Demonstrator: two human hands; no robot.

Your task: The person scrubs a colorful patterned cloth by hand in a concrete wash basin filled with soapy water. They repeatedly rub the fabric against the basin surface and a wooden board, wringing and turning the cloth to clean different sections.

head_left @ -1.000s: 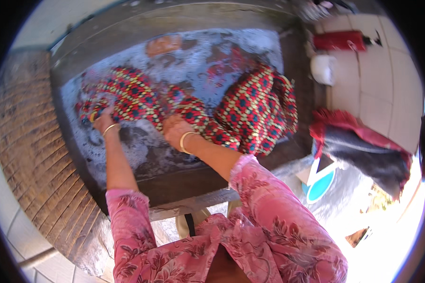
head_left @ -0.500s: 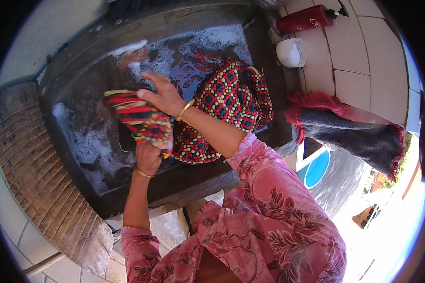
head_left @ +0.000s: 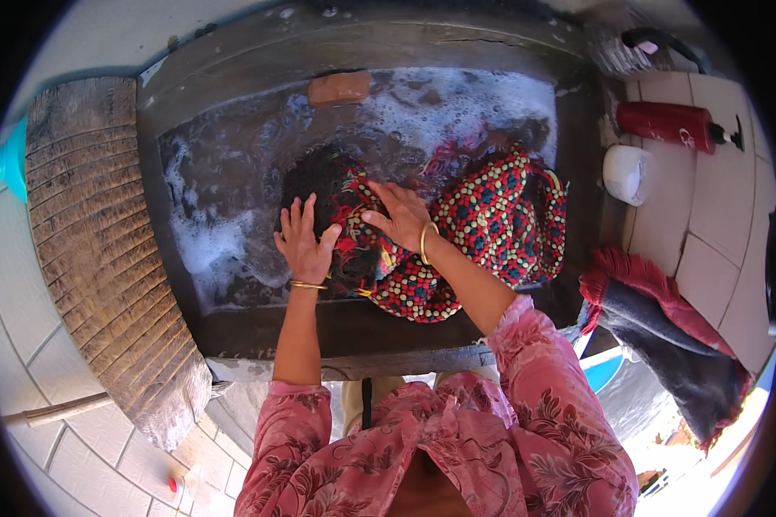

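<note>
A dark stone wash basin (head_left: 233, 95) holds shallow soapy water with white foam spread over its flat floor, and a wet patterned cloth (head_left: 491, 224) lies bunched in its middle and right part. The cloth is woven in small red, black, green and yellow checks, wrinkled and heaped against the right wall. A brownish block of soap (head_left: 339, 88) rests at the far edge of the basin, apart from the cloth. The left hand (head_left: 304, 241) lies flat with fingers spread, released, pressing on the dark left end of the cloth. The right hand (head_left: 398, 215) also lies palm down and unclenched on the cloth just beside it; both wrists carry thin gold bangles. Left of the basin stands a ribbed, weathered washboard slab (head_left: 103, 250). On the tiled ledge to the right lie a red bottle (head_left: 672, 125), a white round tub (head_left: 627, 174) and a grey towel with red fringe (head_left: 664, 345)
</note>
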